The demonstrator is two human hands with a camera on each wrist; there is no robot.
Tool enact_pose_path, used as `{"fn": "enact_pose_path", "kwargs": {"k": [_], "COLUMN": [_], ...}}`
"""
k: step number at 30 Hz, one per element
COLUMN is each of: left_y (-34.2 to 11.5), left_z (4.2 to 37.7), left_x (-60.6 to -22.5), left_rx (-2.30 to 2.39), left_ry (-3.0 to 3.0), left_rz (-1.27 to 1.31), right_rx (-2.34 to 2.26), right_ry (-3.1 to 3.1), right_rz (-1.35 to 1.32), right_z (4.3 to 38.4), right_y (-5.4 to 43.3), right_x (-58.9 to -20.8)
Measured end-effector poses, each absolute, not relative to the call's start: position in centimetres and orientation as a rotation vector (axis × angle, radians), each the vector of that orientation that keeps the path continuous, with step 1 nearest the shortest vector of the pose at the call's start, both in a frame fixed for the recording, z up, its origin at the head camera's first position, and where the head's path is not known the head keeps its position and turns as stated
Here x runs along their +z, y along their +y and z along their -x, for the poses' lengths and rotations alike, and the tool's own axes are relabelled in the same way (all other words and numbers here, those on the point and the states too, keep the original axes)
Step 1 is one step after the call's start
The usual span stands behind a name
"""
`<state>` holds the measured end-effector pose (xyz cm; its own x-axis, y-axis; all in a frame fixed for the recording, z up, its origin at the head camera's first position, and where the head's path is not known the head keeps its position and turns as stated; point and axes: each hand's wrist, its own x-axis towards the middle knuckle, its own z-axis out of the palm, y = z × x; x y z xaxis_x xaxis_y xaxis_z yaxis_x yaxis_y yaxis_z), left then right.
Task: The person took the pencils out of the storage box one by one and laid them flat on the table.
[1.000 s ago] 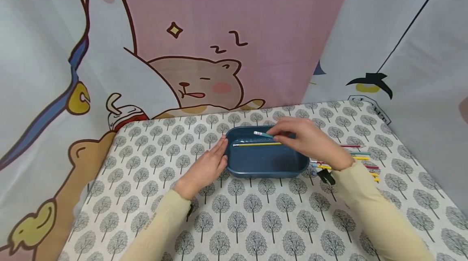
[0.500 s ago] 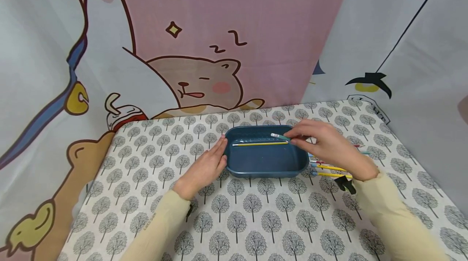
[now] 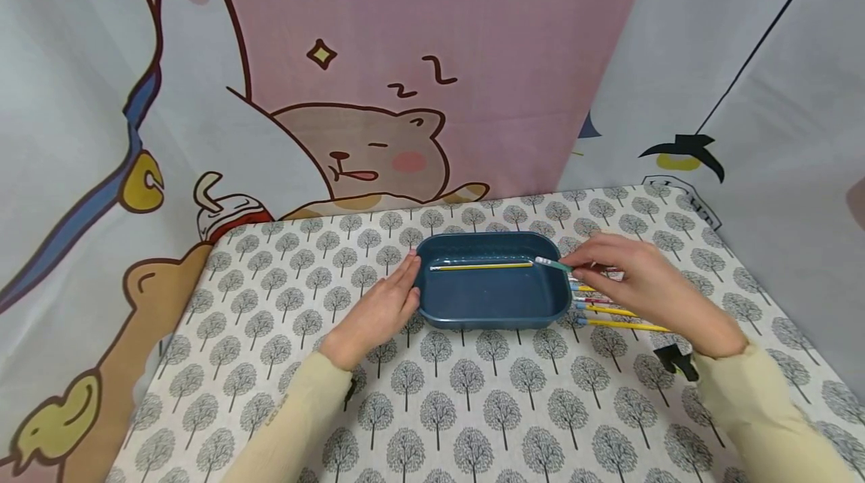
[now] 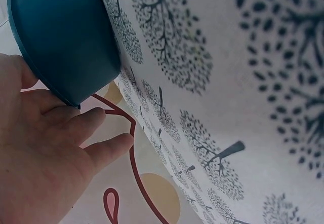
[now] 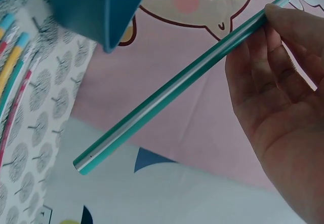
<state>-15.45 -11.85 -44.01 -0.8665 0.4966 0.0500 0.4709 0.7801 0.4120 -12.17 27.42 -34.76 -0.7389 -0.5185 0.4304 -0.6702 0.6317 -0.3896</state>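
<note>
My right hand (image 3: 631, 284) pinches a green and silver striped pencil (image 5: 172, 92) near its white eraser end, between thumb and fingertips. In the head view, that white end points left over the right rim of the dark blue tray (image 3: 489, 295). The pencil's far end is blunt in the right wrist view. A yellow pencil (image 3: 480, 267) lies lengthwise inside the tray, along its far side. My left hand (image 3: 378, 310) rests against the tray's left end; in the left wrist view its fingers (image 4: 91, 125) are extended and touch the outer wall.
Several pencils (image 3: 625, 324) in yellow, red and green lie on the tablecloth right of the tray, partly hidden beneath my right hand. The tablecloth (image 3: 466, 415) has a tree print. A cartoon-patterned curtain (image 3: 527, 77) hangs behind and at the sides.
My right hand has moved right with the green pencil, from above the tray's middle to its right rim. My left hand, the tray and the yellow pencil inside have stayed put.
</note>
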Motion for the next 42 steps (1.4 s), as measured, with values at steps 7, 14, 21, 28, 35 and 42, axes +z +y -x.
{"fn": "enact_pose_path", "kwargs": {"k": [7,14,21,28,35,42], "left_y": [-11.9,-12.0,-12.0,-12.0,-12.0,-11.9], "left_z": [15.5,15.5,15.4,15.4,15.5,15.4], "left_x": [-43.9,-43.9,-44.0,-44.0,-44.1,-44.1], "left_rx": [0.658,0.662,0.669,0.664,0.67,0.678], "left_ry": [2.913,2.921,2.922,2.919,2.92,2.924], "left_rz": [-0.795,-0.807,-0.794,-0.787,-0.793,-0.802], "right_rx": [0.73,0.704,0.683,0.633,0.644,0.667], "right_ry": [-2.6,-2.637,-2.64,-2.665,-2.688,-2.715], "right_rz": [-0.94,-0.909,-0.88,-0.829,-0.807,-0.811], "right_z": [11.4,10.7,10.0,9.4,9.1,9.0], "right_y": [28.8,30.2,31.3,32.3,33.1,34.0], "right_x": [-35.7,-36.7,-38.0,-39.3,-40.6,-42.0]}}
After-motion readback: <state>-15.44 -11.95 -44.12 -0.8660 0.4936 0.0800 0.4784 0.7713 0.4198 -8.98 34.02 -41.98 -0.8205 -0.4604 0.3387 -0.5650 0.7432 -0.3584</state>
